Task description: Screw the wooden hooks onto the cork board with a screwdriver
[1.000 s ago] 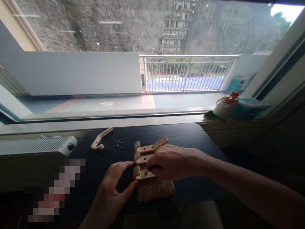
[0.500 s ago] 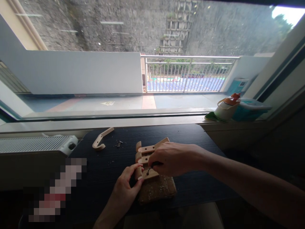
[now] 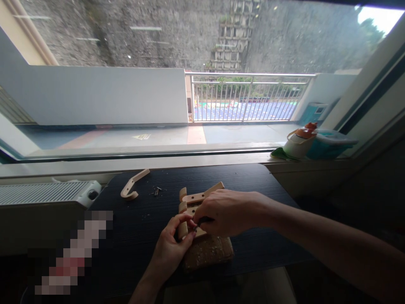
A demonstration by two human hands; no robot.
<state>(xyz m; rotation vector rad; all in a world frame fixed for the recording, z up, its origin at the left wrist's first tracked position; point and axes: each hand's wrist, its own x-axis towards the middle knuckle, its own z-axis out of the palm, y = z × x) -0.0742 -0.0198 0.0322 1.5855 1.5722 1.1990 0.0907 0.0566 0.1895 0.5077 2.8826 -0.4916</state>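
A chipboard block (image 3: 209, 252) lies on the black table (image 3: 253, 236) with several wooden hooks on it; the farthest hook (image 3: 202, 195) shows whole. My right hand (image 3: 226, 211) is closed on a small dark-handled screwdriver (image 3: 201, 222) whose tip points at the nearest hook (image 3: 182, 230). My left hand (image 3: 172, 245) pinches that nearest hook at its curled end, fingers meeting the screwdriver tip. A loose wooden hook (image 3: 133, 185) and a few small screws (image 3: 157, 191) lie farther back on the table.
A white radiator (image 3: 47, 192) stands left of the table. On the window sill at right sit a white jug with an orange lid (image 3: 299, 141) and a teal box (image 3: 329, 143). A blurred patch covers something at the lower left.
My left hand moved from the table beside the block up to the nearest hook and closed its fingers on it. My right hand stayed over the hooks with the screwdriver.
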